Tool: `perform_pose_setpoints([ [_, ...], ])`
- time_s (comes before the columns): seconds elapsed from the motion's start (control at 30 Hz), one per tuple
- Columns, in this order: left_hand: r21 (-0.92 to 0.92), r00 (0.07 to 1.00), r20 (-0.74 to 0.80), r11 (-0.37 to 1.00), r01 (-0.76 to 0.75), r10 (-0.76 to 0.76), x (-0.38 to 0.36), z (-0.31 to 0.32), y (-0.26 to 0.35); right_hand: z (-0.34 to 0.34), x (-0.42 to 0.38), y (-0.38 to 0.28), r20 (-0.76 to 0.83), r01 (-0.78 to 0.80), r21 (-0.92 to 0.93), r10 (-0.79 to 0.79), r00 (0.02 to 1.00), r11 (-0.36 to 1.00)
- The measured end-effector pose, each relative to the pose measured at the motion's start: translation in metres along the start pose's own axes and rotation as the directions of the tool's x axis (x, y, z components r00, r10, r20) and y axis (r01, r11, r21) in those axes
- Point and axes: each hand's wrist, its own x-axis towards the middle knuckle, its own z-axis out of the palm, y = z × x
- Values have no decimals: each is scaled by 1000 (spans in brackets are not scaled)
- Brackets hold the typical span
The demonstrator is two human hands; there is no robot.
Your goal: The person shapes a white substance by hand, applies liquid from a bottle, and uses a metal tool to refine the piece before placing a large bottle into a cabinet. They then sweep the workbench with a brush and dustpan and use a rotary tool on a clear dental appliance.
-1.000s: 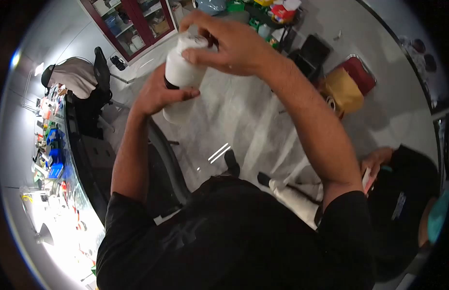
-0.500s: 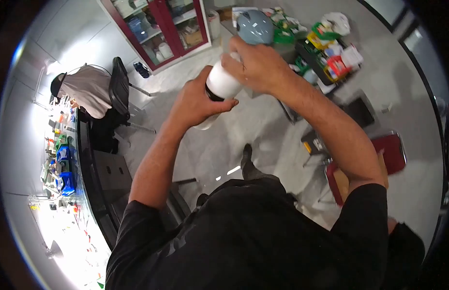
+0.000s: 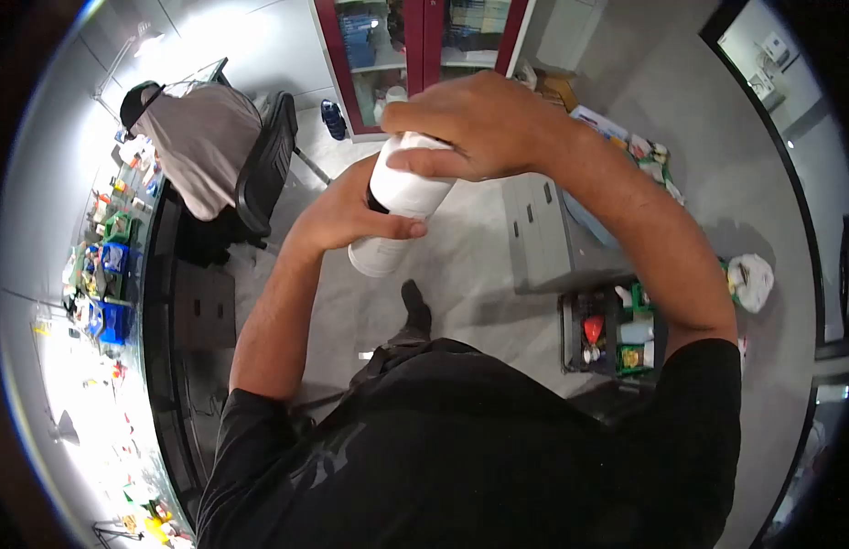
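Observation:
A white bottle [image 3: 408, 188] with a dark band round its middle is held up in front of me, tilted, its base toward the lower left. My left hand [image 3: 351, 212] is wrapped round its middle, the thumb lying across the front. From above, my right hand [image 3: 475, 128] grips the top end, its fingers curled over and round it. The hand largely covers the top of the bottle, so whether a cap is there is hidden.
A person [image 3: 200, 142] sits on a black chair [image 3: 271, 165] at a cluttered workbench [image 3: 155, 366] on the left. Ahead stands a red-framed cabinet [image 3: 424, 46]. To the right are a grey drawer unit [image 3: 539, 233] and a crate [image 3: 575, 334] of items.
The view has turned to the right and forward, so cabinet and crate sit elsewhere in it. Both hands remain on the bottle; my right thumb now shows along its upper part.

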Motion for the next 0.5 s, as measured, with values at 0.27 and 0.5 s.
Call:
perform_pose_setpoints([
  [0.27, 203, 991, -100, 977, -61, 83, 170, -106, 19, -4, 81, 167, -185, -309, -93, 289, 939, 946],
  [0.5, 219, 974, -113, 961, -170, 198, 287, -181, -26, 37, 132, 280, -353, -235, -89, 189, 916, 968],
])
